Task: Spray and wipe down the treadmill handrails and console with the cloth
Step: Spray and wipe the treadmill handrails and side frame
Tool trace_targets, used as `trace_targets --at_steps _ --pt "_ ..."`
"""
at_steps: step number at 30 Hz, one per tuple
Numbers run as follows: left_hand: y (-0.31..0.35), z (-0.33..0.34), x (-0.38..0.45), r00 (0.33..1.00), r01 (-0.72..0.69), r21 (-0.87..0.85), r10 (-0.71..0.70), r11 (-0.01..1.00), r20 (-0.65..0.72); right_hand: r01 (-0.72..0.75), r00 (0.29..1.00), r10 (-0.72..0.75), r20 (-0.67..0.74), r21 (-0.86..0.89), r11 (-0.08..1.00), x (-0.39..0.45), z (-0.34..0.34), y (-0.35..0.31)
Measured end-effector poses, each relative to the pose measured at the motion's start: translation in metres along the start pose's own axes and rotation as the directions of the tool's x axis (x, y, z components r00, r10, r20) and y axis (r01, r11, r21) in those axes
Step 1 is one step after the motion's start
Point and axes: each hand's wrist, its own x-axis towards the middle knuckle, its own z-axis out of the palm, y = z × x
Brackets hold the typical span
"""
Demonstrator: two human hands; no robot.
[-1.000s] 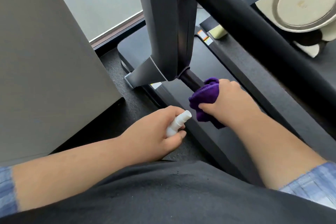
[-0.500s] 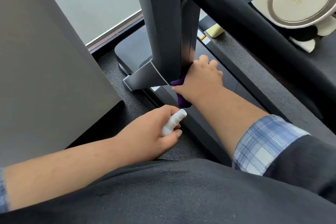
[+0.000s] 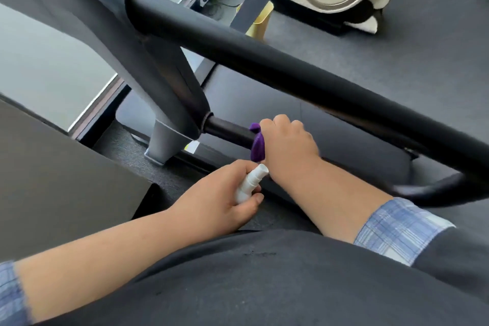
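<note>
Head view: right hand [image 3: 287,143] clasps purple cloth [image 3: 258,147] round lower handrail [image 3: 227,131], wiping step underway. Left hand [image 3: 219,193] grips spray bottle [image 3: 250,182] just beside. Next, probably slide cloth along bar.

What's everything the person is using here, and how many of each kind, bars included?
Purple cloth: 1, gripped by the right hand around the lower bar.
White spray bottle: 1, held in the left hand.
Black bars: 2, the lower bar and the thick handrail above it.
Total: 4 things.
</note>
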Motion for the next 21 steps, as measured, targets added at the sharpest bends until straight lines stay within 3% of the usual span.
trace_targets --at_steps 11,18,21 --pt "0.032 0.036 0.027 0.954 -0.191 0.051 0.173 0.980 0.246 -0.296 0.954 0.291 -0.073 -0.069 0.953 -0.102 -0.001 0.107" --pt "0.040 0.042 0.026 0.940 -0.231 0.045 0.211 0.972 0.267 -0.253 0.968 0.253 -0.009 -0.060 0.966 -0.117 -0.020 0.114" --pt "0.042 0.041 0.024 0.936 -0.238 0.055 0.215 0.970 0.279 -0.192 0.980 0.181 -0.080 -0.166 0.967 -0.122 -0.028 0.112"
